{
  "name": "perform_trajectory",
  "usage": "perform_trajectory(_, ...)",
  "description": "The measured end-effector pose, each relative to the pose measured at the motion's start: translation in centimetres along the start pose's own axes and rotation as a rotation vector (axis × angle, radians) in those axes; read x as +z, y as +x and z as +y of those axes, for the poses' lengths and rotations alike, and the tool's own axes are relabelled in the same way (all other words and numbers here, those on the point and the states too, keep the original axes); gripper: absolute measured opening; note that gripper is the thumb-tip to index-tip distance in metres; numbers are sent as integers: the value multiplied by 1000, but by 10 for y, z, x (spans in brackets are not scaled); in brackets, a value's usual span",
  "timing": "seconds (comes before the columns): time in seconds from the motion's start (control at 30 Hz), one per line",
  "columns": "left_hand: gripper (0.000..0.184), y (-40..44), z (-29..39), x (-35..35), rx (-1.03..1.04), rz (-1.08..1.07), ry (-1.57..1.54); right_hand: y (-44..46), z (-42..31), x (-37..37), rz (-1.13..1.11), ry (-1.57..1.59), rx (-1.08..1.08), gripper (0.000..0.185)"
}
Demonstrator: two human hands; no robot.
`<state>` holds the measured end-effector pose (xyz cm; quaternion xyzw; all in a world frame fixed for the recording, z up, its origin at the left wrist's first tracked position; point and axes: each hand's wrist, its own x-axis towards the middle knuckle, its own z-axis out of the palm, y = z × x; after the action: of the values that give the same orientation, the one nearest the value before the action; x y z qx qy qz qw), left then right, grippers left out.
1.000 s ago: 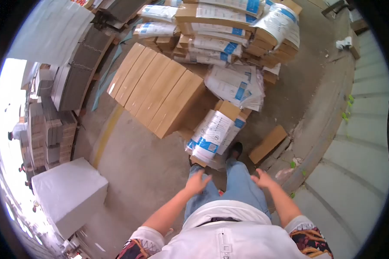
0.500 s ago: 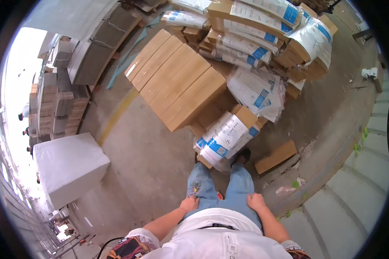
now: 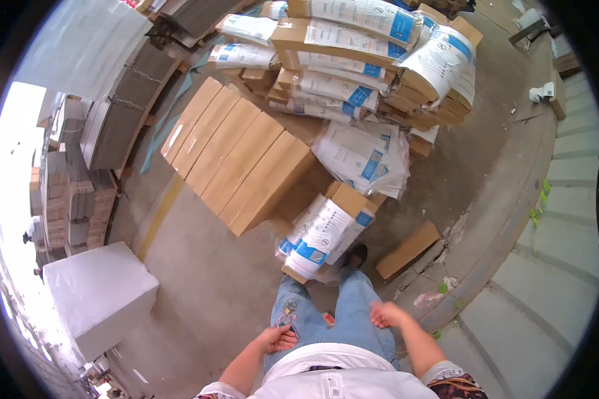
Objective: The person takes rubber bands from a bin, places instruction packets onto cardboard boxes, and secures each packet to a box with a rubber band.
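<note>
One wide-angle camera, worn on the person's head, looks forward and steeply down: the jeans (image 3: pixel 359 299) show close at the bottom, the floor (image 3: pixel 203 266) stretches farther off ahead, and a wall (image 3: pixel 526 282) bends along the floor's right edge.

Dial centred on the head view. 6 o'clock: jeans (image 3: pixel 359 309) were light blue, left leg bearing a motif (image 3: pixel 289 310) with yellow and dark tones; top (image 3: pixel 286 386) was white. 5 o'clock, edge: right sleeve (image 3: pixel 456 386) showed red and orange patterning on dark ground. Just below centre: bag (image 3: pixel 324 225) was white, blue-banded, dark-printed. 1 o'clock: pile (image 3: pixel 353 45) repeated white, blue and brown. 10 o'clock: cartons (image 3: pixel 229 156) were tan; strip (image 3: pixel 168 131) beyond was teal. 9 o'clock: line (image 3: pixel 160 217) was yellow on grey-brown floor (image 3: pixel 213 279). 8 o'clock: block (image 3: pixel 96 282) was white. 3 o'clock: leaves (image 3: pixel 534 213) were bright green.
</note>
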<state>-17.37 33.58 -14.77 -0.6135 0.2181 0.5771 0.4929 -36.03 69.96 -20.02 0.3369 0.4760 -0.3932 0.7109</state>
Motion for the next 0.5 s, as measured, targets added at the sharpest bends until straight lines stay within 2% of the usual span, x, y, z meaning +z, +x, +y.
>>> perform_trajectory(0.03,49,-1,8,11,79,120,160,16,20,0,194,-523,-89,43)
perform_trajectory(0.1,47,-20,38,44,227,371,465,14,16,10,659,-1155,-401,50)
perform_trajectory(0.13,49,-42,55,65,387,531,779,12,15,14,680,-1094,-457,57)
perform_trajectory(0.2,58,-7,43,50,662,674,1038,8,1,23,725,-960,-600,75)
perform_trajectory(0.23,63,6,32,44,805,765,1157,8,4,26,689,-930,-487,82)
perform_trajectory(0.27,71,9,20,46,673,692,1173,9,8,30,651,-909,-399,89)
perform_trajectory(0.3,80,13,7,44,553,625,1176,3,9,34,329,-930,-90,96)
perform_trajectory(0.33,85,31,-12,32,512,550,1308,12,24,27,148,-760,-74,107)
perform_trajectory(0.37,90,53,-29,21,462,468,1437,9,24,22,126,-723,-134,110)
perform_trajectory(0.4,88,60,-35,18,477,474,1455,28,39,11,227,-665,-332,102)
perform_trajectory(0.47,84,83,-47,7,477,475,1475,40,40,4,207,-796,-285,82)
perform_trajectory(0.5,82,109,-47,-4,473,472,1469,33,27,7,185,-822,-244,78)
